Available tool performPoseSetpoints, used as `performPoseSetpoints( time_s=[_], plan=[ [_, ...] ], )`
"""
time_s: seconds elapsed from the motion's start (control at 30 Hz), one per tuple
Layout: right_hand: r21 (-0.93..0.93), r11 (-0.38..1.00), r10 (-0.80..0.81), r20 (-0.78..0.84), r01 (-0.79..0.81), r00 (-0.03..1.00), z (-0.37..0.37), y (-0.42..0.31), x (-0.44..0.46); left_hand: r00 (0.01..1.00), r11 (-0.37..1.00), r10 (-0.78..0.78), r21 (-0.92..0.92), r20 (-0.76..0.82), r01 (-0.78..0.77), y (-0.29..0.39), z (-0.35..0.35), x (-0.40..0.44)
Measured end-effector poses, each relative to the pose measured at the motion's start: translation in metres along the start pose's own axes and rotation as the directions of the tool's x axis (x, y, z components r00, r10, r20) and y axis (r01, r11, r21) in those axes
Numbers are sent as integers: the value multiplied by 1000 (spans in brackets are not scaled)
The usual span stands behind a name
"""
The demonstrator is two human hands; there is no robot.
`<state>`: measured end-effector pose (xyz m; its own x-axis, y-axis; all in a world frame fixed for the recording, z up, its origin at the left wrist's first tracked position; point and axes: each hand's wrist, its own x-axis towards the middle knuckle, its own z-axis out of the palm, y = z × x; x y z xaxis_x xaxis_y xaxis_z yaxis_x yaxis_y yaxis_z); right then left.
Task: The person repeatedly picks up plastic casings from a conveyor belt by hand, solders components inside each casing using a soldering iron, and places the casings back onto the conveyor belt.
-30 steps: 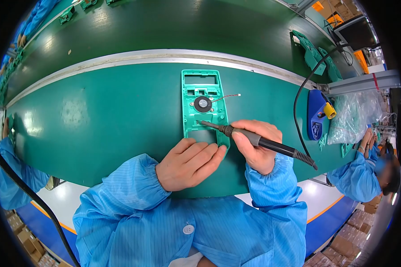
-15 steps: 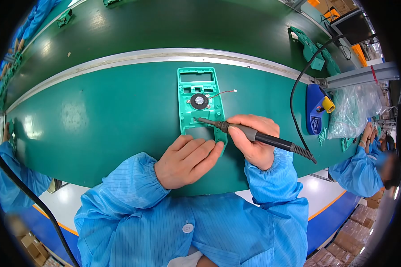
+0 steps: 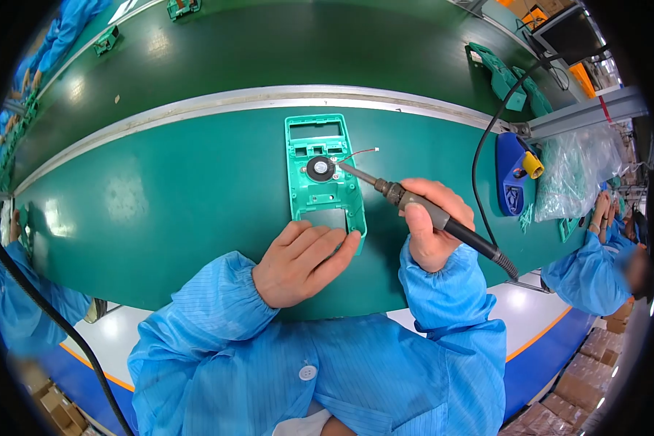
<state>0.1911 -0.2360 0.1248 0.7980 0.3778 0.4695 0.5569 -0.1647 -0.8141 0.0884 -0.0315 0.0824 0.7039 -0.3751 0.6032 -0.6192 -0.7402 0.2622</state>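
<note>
A green plastic housing [image 3: 320,186] lies on the green bench in front of me. Inside it sits a round black speaker [image 3: 320,168], and a thin red wire [image 3: 359,153] with a white plug runs from it over the housing's right edge. My left hand [image 3: 298,263] grips the near end of the housing, fingers closed over its rim. In my right hand [image 3: 437,224] is a soldering iron [image 3: 430,211], held like a pen. Its tip is at the upper right edge of the speaker; whether it touches cannot be made out.
At the right stands a blue soldering iron stand [image 3: 511,174] with a yellow holder, beside a clear plastic bag [image 3: 570,178]. The iron's black cable [image 3: 479,156] loops upward. A metal rail [image 3: 269,93] borders the bench. Co-workers in blue sleeves [image 3: 585,269] sit at both sides.
The soldering iron has moved up and right, from the lower part of the housing to the speaker's edge. My left hand keeps its grip on the housing.
</note>
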Motion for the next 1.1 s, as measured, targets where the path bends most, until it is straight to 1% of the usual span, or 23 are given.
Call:
performPoseSetpoints(
  time_s=[0.03, 0.07, 0.1, 0.13, 0.2, 0.23, 0.33, 0.37, 0.47, 0.57, 0.67, 0.7, 0.73, 0.8, 0.83, 0.9, 0.97, 1.07, 1.1],
  plan=[
    [-35, 998, -55, -8, 54, 998, -1, 4, -1, 1000, 1000, 6, -9, 0, -6, -1, 0, 1],
    [-72, 991, -111, -21, 109, 994, 0, 9, -1, 999, 999, -31, -12, 11, 31, 1, -1, 2],
    [-131, 953, -281, -43, 274, 959, 2, 19, 1, 998, 998, -56, -12, 25, 57, 4, -2, 3],
    [-114, 950, -297, -60, 289, 953, 4, 22, 0, 997, 997, -71, -9, 38, 71, 6, -4, 4],
    [-93, 938, -343, -105, 334, 933, 10, 25, 3, 995, 995, -102, 5, -11, 102, 6, -4, 2],
    [-123, 923, -379, -124, 365, 917, 11, 29, 4, 992, 993, -118, 8, -36, 118, 2, -3, 4],
    [-225, 920, -366, -197, 322, 909, 15, 41, 6, 987, 988, -78, 123, -138, 95, -20, -8, 26],
    [-220, 928, -349, -240, 299, 906, 16, 41, 9, 986, 987, -72, 135, -149, 92, -31, -7, 34],
    [-242, 928, -351, -306, 284, 885, 16, 38, 16, 988, 981, -40, 184, -146, 67, -68, -2, 73],
    [-271, 933, -322, -334, 237, 886, 16, 44, 18, 986, 981, -37, 183, -161, 66, -117, 16, 113],
    [-294, 930, -326, -372, 222, 869, 19, 56, 20, 986, 972, -147, 174, -78, 159, -163, 34, 143],
    [-300, 928, -330, -383, 222, 863, 18, 57, 21, 975, 954, -215, 205, -49, 220, -169, 37, 150],
    [-306, 926, -335, -392, 222, 857, 18, 57, 21, 975, 941, -209, 257, -75, 222, -170, 44, 151],
    [-316, 924, -333, -388, 216, 860, 16, 58, 20, 968, 901, -210, 359, -135, 245, -151, 47, 143],
    [-314, 924, -334, -385, 219, 860, 16, 59, 20, 964, 922, -241, 285, -109, 263, -139, 49, 130],
    [-293, 928, -335, -395, 229, 855, 18, 60, 22, 970, 939, -204, 255, -131, 231, -114, 49, 95],
    [-258, 936, -332, -416, 240, 847, 20, 61, 22, 927, 943, -251, 145, -278, 299, -79, 28, 68],
    [-256, 931, -348, -402, 261, 847, 17, 54, 22, 925, 919, -268, 219, -269, 329, -40, -16, 12],
    [-246, 941, -309, -358, 230, 881, 17, 55, 19, 927, 898, -284, 271, -247, 347, -33, -36, -1]
  ],
)
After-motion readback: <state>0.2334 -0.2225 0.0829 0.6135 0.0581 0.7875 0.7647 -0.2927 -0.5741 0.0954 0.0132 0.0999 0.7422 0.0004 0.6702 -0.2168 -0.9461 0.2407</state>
